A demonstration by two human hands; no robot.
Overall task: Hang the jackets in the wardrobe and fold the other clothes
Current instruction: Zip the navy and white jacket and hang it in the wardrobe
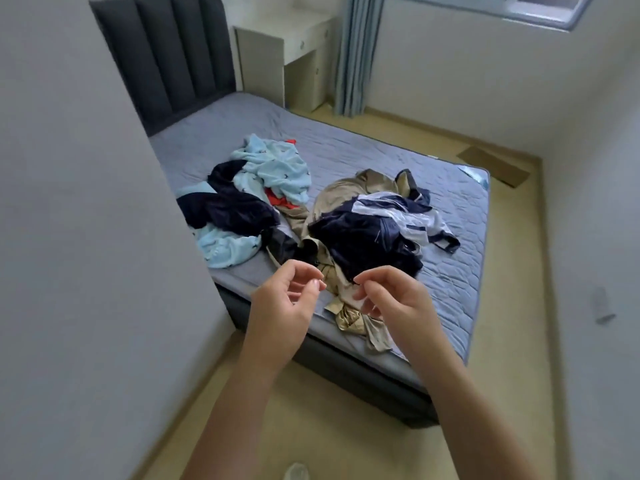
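Observation:
A heap of clothes lies on the grey bed (pixel 460 216). It holds a light blue garment (pixel 273 168), a dark navy garment (pixel 228 206), a beige jacket (pixel 336 199) whose sleeve trails to the bed's near edge, another navy piece (pixel 367 240) and a white-and-navy garment (pixel 412 216). A bit of red cloth (pixel 277 199) shows between them. My left hand (pixel 284 303) and my right hand (pixel 394 299) hover in the air in front of the bed's near edge, fingers loosely curled, holding nothing.
A grey wall or panel (pixel 86 237) fills the left side. A dark padded headboard (pixel 173 57) stands at the bed's far end, with a white desk (pixel 287 46) and a blue curtain (pixel 356 57) beyond. A flat cardboard piece (pixel 491 164) lies on the floor.

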